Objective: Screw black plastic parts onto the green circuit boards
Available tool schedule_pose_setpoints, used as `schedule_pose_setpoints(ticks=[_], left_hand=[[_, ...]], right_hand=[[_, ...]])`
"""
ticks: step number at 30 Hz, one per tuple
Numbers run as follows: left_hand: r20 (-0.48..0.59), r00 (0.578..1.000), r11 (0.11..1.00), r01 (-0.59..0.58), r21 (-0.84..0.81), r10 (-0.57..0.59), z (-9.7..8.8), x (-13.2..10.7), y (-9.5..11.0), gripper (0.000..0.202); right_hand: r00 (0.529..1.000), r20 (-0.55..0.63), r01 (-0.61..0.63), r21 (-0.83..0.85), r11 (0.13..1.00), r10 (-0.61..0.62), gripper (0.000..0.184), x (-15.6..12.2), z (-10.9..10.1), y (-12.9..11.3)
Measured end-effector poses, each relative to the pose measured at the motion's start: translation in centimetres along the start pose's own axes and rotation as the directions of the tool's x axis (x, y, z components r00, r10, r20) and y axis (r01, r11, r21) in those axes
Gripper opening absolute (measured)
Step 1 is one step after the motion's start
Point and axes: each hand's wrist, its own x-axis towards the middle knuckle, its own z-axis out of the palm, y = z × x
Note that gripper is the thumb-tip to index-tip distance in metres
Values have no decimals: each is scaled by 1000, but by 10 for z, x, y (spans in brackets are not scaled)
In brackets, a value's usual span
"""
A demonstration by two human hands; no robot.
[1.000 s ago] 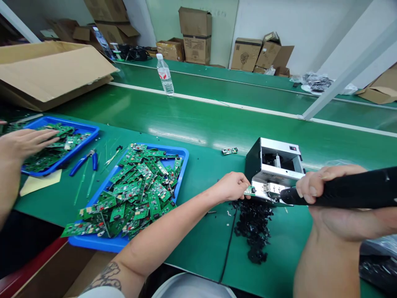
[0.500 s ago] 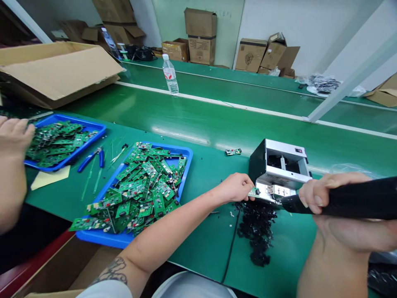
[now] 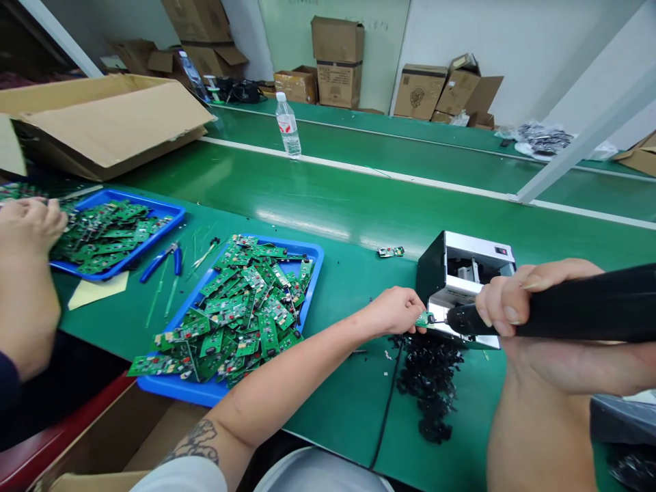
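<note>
My left hand (image 3: 397, 311) pinches a small green circuit board (image 3: 424, 319) at the front left of a black-and-silver screw feeder (image 3: 464, 287). My right hand (image 3: 512, 297) is wrapped round a black electric screwdriver (image 3: 568, 311), held almost level. Its thin bit points left and reaches the board's edge by a dark part; whether it sits on a screw cannot be made out. The screwdriver and my right hand cover part of the feeder's front. Below lies a heap of small black pieces (image 3: 428, 389).
A blue tray (image 3: 318, 273) heaped with circuit boards stands left of my forearm. Farther left are blue-handled pliers (image 3: 162, 261) and a second blue tray (image 3: 177, 217), with another person's hand (image 3: 31, 222) beside it. One loose board (image 3: 390, 252) and a water bottle (image 3: 288, 126) stand behind.
The screwdriver has moved left, from the feeder's front to the circuit board in my left hand. My left hand keeps its pinch. The view has shifted slightly.
</note>
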Motion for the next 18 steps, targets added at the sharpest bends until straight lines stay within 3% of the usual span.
schedule_pose_setpoints(ticks=[2,12,18], left_hand=[[1,1000,1000,0,3,0,0,0,-1,20],[2,1000,1000,-19,5,19,0,-1,0,21],[-9,1000,1000,-29,11,29,1,-1,-2,22]], right_hand=[[999,-10,39,-19,999,-39,77,2,8,-3],[994,-107,-41,-32,999,37,73,2,22,-9],[990,-117,-86,-73,994,77,70,13,44,-20]])
